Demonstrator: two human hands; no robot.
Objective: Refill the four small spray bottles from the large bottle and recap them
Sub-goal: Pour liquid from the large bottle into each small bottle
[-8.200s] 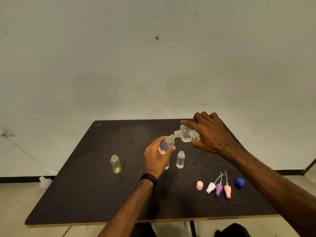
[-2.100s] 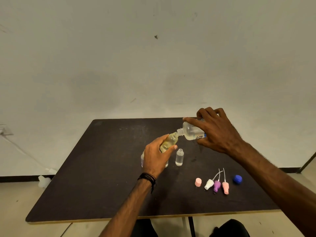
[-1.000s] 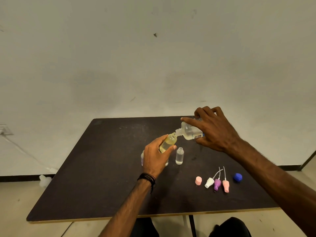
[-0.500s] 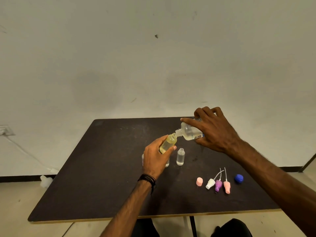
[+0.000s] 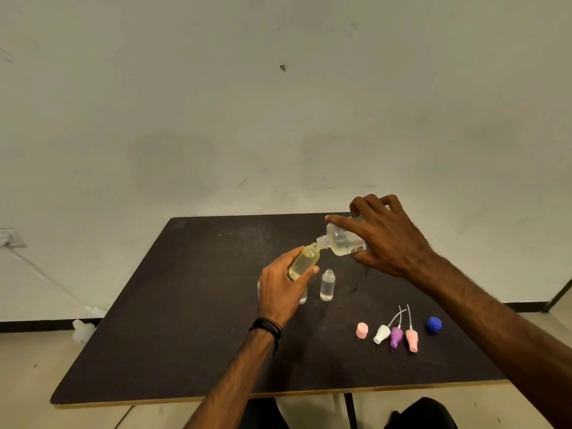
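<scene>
My left hand (image 5: 280,289) grips a small yellow bottle (image 5: 305,261), tilted with its open neck up and to the right. My right hand (image 5: 388,239) holds the large clear bottle (image 5: 342,241) tipped over, its mouth touching the yellow bottle's neck. A small clear uncapped bottle (image 5: 327,285) stands upright just right of my left hand. Two more small bottles stand behind my left hand, only slivers of them (image 5: 303,297) showing. On the dark table (image 5: 185,320) at the front right lie a pink cap (image 5: 361,330), white (image 5: 381,333), purple (image 5: 396,336) and pink (image 5: 412,340) spray heads, and a blue cap (image 5: 433,324).
A pale wall rises behind the table. On the floor at the left lie a white plastic object (image 5: 82,329) and a cable running to a wall socket (image 5: 10,238). My dark-clad knees show below the table's front edge.
Eight seconds ago my left hand held a purple-tinted bottle and the yellow one stood at the left. Now the yellow bottle is in my left hand. Over the last second both hands barely moved.
</scene>
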